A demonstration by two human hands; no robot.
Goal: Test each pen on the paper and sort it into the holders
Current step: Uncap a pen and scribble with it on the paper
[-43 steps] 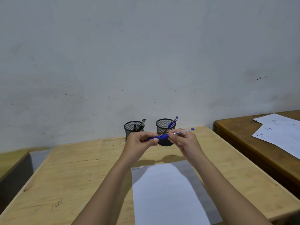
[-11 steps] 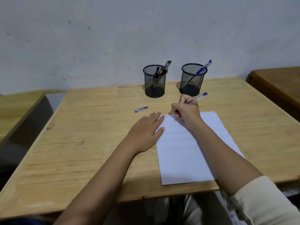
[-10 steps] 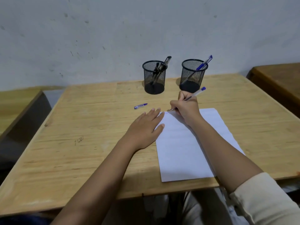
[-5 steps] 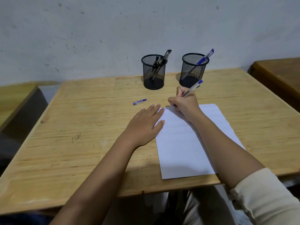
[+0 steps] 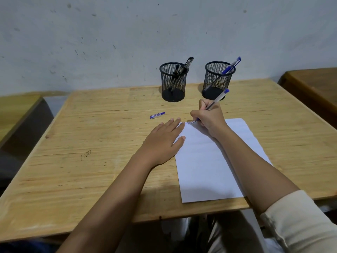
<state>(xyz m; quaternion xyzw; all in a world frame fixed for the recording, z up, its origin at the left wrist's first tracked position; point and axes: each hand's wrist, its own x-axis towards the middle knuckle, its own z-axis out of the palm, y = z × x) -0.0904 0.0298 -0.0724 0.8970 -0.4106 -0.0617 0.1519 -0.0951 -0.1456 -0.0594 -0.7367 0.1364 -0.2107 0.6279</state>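
Observation:
My right hand grips a clear blue pen with its tip touching the top left corner of the white paper, where small ink marks show. My left hand lies flat, fingers apart, on the paper's left edge and the table. The pen's blue cap lies loose on the wood beyond my left hand. Two black mesh holders stand at the back: the left holder has black pens, the right holder has one blue pen.
The wooden table reaches the grey wall. A second desk stands at the right and another at the left, each with a gap between. The paper's near edge lies close to the table's front edge.
Earlier both hands held the capped pen in the air. The cap came off onto the table, my left hand went flat on the paper, and the pen tip has stayed at the paper's top corner.

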